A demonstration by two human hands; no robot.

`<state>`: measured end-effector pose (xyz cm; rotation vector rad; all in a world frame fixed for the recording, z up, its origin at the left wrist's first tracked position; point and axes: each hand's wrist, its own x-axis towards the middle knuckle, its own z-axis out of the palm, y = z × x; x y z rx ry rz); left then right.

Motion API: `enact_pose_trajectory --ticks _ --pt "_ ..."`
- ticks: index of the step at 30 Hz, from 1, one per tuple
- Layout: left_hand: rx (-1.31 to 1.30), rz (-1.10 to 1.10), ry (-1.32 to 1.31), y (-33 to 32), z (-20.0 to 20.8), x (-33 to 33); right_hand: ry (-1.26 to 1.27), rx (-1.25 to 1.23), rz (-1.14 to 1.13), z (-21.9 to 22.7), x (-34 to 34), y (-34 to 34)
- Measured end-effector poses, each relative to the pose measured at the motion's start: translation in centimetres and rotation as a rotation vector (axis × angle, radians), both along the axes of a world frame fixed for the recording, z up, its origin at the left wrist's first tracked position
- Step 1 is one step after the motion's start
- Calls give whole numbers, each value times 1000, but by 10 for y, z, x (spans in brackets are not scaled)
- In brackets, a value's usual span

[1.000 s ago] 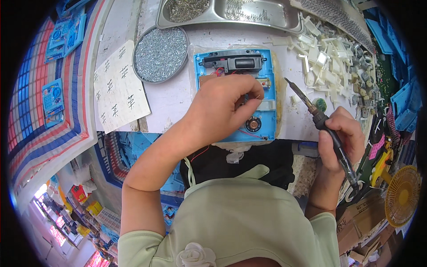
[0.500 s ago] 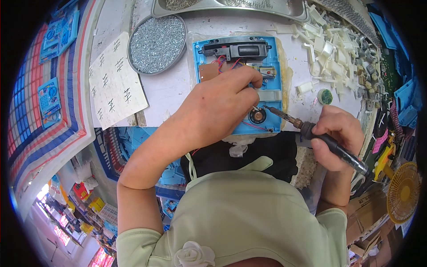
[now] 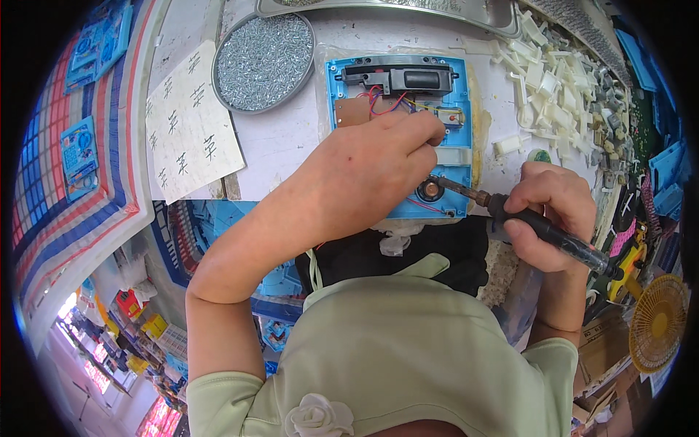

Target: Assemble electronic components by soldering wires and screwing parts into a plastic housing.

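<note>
A blue plastic housing (image 3: 456, 173) lies open on the table with a black part (image 3: 419, 79), a brown circuit board (image 3: 352, 112), red and yellow wires and a small round speaker (image 3: 430, 190) in it. My left hand (image 3: 371, 164) reaches across the housing, its fingers pinched together beside the speaker; what they hold is hidden. In my right hand (image 3: 551, 211) is a soldering iron (image 3: 539, 224) with a black handle. Its tip (image 3: 437, 179) points left and meets the speaker's upper edge, close to my left fingertips.
A round dish of small screws (image 3: 263, 63) stands at the left, beside a paper with handwriting (image 3: 196, 120). White plastic parts (image 3: 546, 87) are heaped at the right, near a small green round thing (image 3: 539, 156). A metal tray (image 3: 393, 6) lies at the far edge.
The view has shifted slightly. The soldering iron's tip has come closer to the left fingertips and over the speaker's upper edge. Both hands keep their grip.
</note>
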<state>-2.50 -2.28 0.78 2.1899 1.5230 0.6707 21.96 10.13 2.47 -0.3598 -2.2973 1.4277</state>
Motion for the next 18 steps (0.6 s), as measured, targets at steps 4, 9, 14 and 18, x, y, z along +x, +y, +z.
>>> enact_pose_trajectory --ticks 4,9,14,18 --pt "-10 -3 13 0 0 0 -28 -11 11 1 -1 1" --pt "-13 -12 33 0 1 0 -39 -10 21 2 -3 2" --pt "-40 -20 74 0 3 -1 -44 -10 44 3 -5 4" --pt "-45 -39 107 1 5 -1 -53 -45 -9 1 -3 1"
